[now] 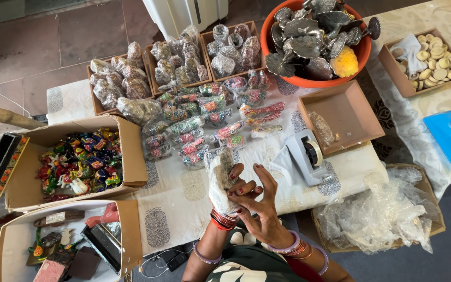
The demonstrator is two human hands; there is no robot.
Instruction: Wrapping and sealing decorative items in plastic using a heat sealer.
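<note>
My left hand grips a small grey-brown object wrapped in clear bubble wrap, held upright above the table's front edge. My right hand rests against it from the right, fingers spread over the wrap. Both wrists carry red and gold bangles. Just beyond the hands lie rows of small wrapped colourful packets on a white patterned cloth.
A grey tape dispenser sits right of the hands, beside a shallow brown box. An orange bowl of metal pieces stands at the back. Cardboard boxes of colourful figurines and wrapped items are left. A box of bubble wrap stands lower right.
</note>
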